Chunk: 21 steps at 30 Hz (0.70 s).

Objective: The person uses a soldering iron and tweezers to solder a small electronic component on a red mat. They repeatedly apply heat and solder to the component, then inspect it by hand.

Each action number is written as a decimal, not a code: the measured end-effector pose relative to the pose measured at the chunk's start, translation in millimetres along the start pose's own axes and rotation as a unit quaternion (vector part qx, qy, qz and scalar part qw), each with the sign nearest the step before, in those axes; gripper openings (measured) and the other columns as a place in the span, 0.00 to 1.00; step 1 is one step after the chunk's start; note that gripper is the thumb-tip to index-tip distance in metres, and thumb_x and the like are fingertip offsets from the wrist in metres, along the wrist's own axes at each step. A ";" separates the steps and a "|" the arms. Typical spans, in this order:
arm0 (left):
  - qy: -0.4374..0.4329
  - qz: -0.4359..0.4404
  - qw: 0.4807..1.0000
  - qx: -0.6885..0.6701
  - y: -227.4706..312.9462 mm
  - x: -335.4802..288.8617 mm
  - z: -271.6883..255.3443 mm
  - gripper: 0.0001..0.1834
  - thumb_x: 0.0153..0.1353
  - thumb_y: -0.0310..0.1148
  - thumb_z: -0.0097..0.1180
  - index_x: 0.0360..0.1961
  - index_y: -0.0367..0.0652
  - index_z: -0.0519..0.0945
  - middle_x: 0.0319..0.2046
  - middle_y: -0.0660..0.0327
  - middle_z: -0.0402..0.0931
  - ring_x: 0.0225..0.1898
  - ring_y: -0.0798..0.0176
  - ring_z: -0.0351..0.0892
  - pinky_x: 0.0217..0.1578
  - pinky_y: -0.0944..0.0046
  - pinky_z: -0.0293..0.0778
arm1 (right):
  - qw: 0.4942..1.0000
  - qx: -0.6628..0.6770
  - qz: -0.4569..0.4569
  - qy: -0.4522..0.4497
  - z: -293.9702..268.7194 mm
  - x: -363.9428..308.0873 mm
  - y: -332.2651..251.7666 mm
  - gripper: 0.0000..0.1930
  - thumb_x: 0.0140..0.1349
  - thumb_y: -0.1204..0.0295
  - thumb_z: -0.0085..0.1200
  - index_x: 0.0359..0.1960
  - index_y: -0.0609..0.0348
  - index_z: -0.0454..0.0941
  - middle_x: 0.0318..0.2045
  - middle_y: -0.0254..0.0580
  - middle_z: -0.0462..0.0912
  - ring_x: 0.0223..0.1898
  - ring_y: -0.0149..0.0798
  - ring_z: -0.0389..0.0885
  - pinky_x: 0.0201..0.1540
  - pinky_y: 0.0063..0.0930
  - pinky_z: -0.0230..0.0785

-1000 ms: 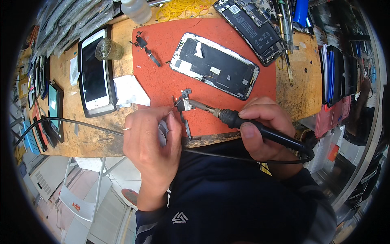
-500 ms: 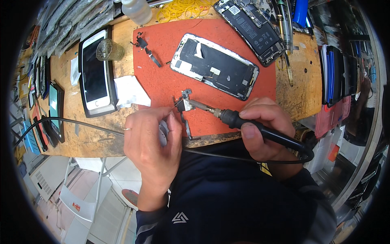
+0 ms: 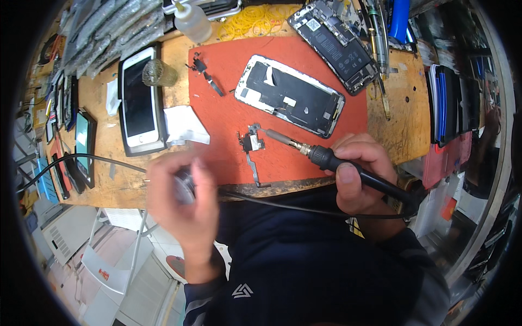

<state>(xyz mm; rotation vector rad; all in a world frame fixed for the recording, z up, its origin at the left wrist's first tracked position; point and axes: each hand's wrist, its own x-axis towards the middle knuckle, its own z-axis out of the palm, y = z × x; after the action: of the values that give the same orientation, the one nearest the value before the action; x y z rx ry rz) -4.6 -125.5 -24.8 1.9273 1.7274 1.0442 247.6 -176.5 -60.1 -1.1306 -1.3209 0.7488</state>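
Seemingly midway (flex part (image 3: pixel 252 143), centre of frame, lies loose): right hand (image 3: pixel 359 196) grips soldering iron (image 3: pixel 325 158), left hand (image 3: pixel 184 216) a blurred reel (image 3: pixel 185 187)

left grip (image 3: pixel 175 209) curled, blurred, right grip (image 3: pixel 354 191) pinching

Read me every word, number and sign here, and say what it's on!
I can't read any words or numbers.
Battery: pale print, too small.
Square code beside the battery: just a pattern.
Dark clothes: pale pointy sign, no words.
White chair: red marks, too blurred.
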 end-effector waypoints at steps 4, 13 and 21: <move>0.047 -0.085 0.989 -0.109 -2.2 32.9 -32.7 0.03 0.69 0.24 0.61 0.41 0.36 0.80 0.35 0.64 0.78 0.35 0.73 0.74 0.37 0.73 0.70 | 0.999 0.014 -0.032 0.024 -1.3 -7.2 4.8 0.11 0.67 0.74 0.62 0.45 0.69 0.77 0.33 0.53 0.82 0.32 0.41 0.83 0.34 0.32 0.75; -0.102 0.012 0.922 -0.373 26.3 201.8 -62.9 0.31 0.70 0.27 0.59 0.71 0.30 0.64 0.56 0.53 0.75 0.60 0.56 0.78 0.65 0.50 0.78 | 0.979 -0.010 -0.106 0.177 -15.2 -20.3 5.1 0.15 0.74 0.65 0.50 0.53 0.64 0.68 0.40 0.49 0.72 0.36 0.37 0.75 0.41 0.33 0.73; 0.091 0.141 0.927 0.335 42.9 442.0 -11.1 0.39 0.60 0.67 0.63 0.45 0.34 0.89 0.48 0.35 0.85 0.54 0.35 0.85 0.57 0.44 0.78 | 0.952 -0.197 -0.114 0.202 -53.7 -34.2 19.1 0.15 0.73 0.66 0.52 0.52 0.65 0.69 0.40 0.50 0.73 0.37 0.39 0.75 0.41 0.34 0.72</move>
<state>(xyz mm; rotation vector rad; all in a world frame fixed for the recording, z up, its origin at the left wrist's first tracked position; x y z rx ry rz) 11.2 286.8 139.5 2.6275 2.1554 0.7952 298.0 -212.8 -83.9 -1.3317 -1.2453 0.0679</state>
